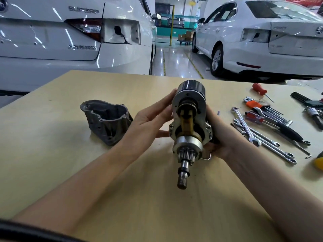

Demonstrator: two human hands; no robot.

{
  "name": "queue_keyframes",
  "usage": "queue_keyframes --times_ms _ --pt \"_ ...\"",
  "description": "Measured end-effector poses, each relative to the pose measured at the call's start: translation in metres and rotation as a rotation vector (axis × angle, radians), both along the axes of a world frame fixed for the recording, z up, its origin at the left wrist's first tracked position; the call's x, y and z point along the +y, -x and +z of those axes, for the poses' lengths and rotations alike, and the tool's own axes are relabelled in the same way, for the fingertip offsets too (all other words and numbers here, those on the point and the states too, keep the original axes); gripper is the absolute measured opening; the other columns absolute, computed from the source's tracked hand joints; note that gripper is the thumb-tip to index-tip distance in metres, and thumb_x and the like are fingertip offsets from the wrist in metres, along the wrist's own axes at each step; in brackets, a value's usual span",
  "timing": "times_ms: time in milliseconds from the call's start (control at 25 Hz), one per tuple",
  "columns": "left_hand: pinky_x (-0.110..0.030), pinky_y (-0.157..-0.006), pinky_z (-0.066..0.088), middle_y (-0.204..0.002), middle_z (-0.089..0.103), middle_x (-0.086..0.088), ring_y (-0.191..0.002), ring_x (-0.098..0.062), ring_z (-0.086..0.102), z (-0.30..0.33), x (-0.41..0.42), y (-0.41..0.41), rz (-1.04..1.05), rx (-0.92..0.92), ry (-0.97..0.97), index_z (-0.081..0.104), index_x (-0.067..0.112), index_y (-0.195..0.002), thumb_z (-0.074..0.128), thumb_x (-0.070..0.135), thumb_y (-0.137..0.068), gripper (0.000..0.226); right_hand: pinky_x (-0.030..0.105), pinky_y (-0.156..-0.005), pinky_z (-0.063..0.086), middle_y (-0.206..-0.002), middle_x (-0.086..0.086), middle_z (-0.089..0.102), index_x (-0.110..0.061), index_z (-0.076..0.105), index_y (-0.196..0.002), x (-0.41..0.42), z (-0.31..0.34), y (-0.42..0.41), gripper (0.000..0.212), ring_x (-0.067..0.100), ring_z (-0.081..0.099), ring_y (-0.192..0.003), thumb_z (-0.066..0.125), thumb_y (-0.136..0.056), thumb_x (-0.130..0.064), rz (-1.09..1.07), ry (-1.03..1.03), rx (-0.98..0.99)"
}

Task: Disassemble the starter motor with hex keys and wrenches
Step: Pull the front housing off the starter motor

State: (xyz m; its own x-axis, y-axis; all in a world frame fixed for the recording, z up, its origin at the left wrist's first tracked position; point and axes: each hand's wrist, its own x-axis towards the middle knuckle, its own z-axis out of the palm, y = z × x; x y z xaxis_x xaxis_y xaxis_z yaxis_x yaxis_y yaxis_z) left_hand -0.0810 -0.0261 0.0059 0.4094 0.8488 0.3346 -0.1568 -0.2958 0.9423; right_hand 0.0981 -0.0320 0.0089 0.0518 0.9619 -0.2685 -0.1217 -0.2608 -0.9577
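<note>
Behind the bench (52, 172) white cars parked; held over mid-bench the starter motor (189, 126), nose housing (106, 122) already off toward the left edge, left hand (150, 119) straight-fingered against it, right hand (218, 137) curled round; probably lever next, needing wrenches (262, 137) near the right edge.

Light wooden tabletop (52, 172) fills the lower field. Beyond its far edge, at 11 o'clock, the rear of a white car (70, 32) lettered SUPERB, one tail lamp missing from its socket. At 1 o'clock, a second white car (262, 37), rear quarter toward the table. Between them, at 12 o'clock, a glossy floor aisle (174, 62) with a yellow post (172, 23) and a cart of cardboard boxes (186, 36).
</note>
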Motion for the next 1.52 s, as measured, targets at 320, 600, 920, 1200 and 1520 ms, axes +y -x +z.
queue_keyframes --times_ms 320,600,920,1200,1520 --pt "-0.019 -0.077 0.053 -0.127 0.063 0.016 -0.114 -0.006 0.061 -0.003 0.000 -0.005 -0.014 -0.071 0.044 0.048 0.035 -0.136 0.056 0.034 -0.084 0.052 0.034 -0.074 0.041 -0.071 0.005 0.062 -0.018 0.072 -0.056 -0.006 -0.005 0.006 0.045 0.020 0.055 -0.068 0.053 -0.076 -0.053 0.142 -0.008 0.166" --pt "-0.030 -0.081 0.057 -0.137 0.057 0.010 -0.120 -0.009 0.059 -0.005 0.004 0.000 0.013 -0.063 0.112 0.057 0.040 -0.129 0.068 0.039 -0.083 0.047 0.030 -0.067 0.041 -0.063 0.001 0.063 -0.021 0.072 -0.050 -0.004 -0.007 0.005 0.046 0.017 0.056 -0.061 0.053 -0.072 -0.057 0.128 -0.016 0.076" --pt "-0.033 -0.074 0.057 -0.116 0.070 -0.008 -0.105 -0.025 0.068 0.006 0.006 0.008 -0.022 0.091 0.232 0.065 0.026 -0.124 0.053 0.074 -0.079 0.066 0.017 -0.033 0.032 -0.050 -0.003 0.058 -0.017 0.066 -0.074 -0.003 0.001 0.003 0.046 0.011 0.050 -0.035 0.057 -0.079 -0.063 -0.048 0.007 -0.232" --pt "-0.039 -0.079 0.054 -0.094 0.074 -0.008 -0.088 -0.025 0.072 0.014 0.004 0.016 0.057 0.203 0.174 0.076 0.021 -0.094 0.066 0.068 -0.062 0.058 0.012 -0.031 0.020 -0.041 0.003 0.056 -0.008 0.058 -0.079 -0.004 0.002 0.007 0.053 0.016 0.053 -0.033 0.056 -0.084 -0.061 -0.030 -0.037 -0.396" --pt "-0.026 -0.055 0.052 -0.072 0.070 -0.005 -0.068 -0.018 0.069 0.017 0.012 0.027 0.163 0.237 0.227 0.077 0.019 -0.073 0.075 0.046 -0.067 0.028 0.015 -0.034 0.026 -0.055 0.010 0.061 -0.007 0.057 -0.081 0.005 0.007 -0.005 0.039 0.013 0.041 -0.034 0.050 -0.093 -0.043 0.077 -0.045 -0.540"
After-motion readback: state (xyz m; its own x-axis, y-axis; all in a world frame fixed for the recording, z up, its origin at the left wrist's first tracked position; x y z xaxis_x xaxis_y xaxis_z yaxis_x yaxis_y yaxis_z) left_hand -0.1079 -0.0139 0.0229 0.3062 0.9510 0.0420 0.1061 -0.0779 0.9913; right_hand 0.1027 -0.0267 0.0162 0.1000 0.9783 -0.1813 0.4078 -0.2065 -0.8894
